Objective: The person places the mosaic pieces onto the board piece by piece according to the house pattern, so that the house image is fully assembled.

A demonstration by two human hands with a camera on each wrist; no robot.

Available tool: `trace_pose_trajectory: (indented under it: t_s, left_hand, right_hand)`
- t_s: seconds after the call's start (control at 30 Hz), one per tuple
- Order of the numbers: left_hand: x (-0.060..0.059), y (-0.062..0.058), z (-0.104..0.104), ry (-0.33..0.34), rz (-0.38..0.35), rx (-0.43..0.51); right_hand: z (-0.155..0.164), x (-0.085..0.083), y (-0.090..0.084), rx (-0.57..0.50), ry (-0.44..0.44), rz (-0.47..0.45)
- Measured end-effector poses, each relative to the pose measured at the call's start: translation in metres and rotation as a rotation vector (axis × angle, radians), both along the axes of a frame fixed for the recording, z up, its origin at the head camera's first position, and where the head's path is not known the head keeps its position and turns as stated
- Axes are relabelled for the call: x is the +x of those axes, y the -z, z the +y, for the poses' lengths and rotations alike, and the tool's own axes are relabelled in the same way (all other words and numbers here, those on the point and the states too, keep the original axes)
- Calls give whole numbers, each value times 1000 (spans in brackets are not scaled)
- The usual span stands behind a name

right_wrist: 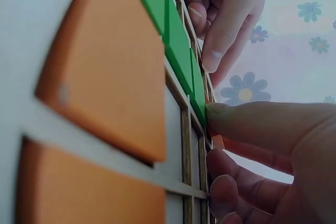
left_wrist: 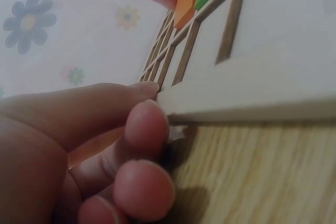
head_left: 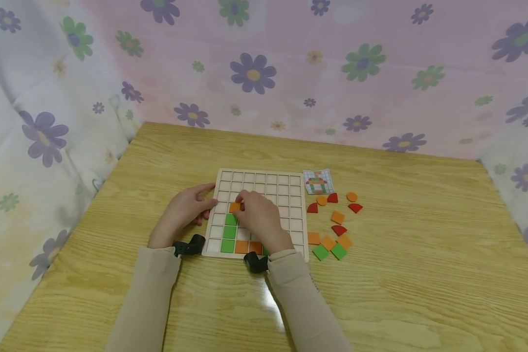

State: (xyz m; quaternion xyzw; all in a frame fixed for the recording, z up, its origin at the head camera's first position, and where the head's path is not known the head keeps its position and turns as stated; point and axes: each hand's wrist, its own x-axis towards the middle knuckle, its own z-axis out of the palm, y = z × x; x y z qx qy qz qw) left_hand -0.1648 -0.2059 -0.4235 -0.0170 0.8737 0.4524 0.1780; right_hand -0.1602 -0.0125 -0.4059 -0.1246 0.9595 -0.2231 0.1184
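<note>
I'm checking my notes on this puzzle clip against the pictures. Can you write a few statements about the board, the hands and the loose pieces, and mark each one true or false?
1. The right hand pinches an orange tile over the grid board. True.
2. The left hand rests flat on the loose pieces. False: it touches the board's left edge.
3. Loose pieces lie right of the board. True.
4. The pattern card lies left of the board. False: it lies at the board's upper right corner.

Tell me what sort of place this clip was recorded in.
Probably a home-style tabletop setup: a wooden table hemmed in by flower-print cloth, with a wooden grid board, loose coloured tiles and a pattern card laid out on it.
</note>
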Motion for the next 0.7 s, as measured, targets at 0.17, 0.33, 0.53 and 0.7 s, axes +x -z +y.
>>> trace_pose_trajectory:
  t_s: [0.17, 0.33, 0.53, 0.7]
  left_hand:
    - [0, 1, -1, -2, -1, -8]
    - [-1, 2, -2, -3, 0, 0]
    - [-1, 0, -1, 6, 9, 20]
    - [-1, 1, 0, -10, -5, 16]
  right_hand:
    - [-1, 0, 1, 11, -19, 19]
    - [0, 0, 2, -3, -39, 27]
    - [2, -1, 1, -14, -33, 20]
    - [7, -1, 2, -54, -63, 3]
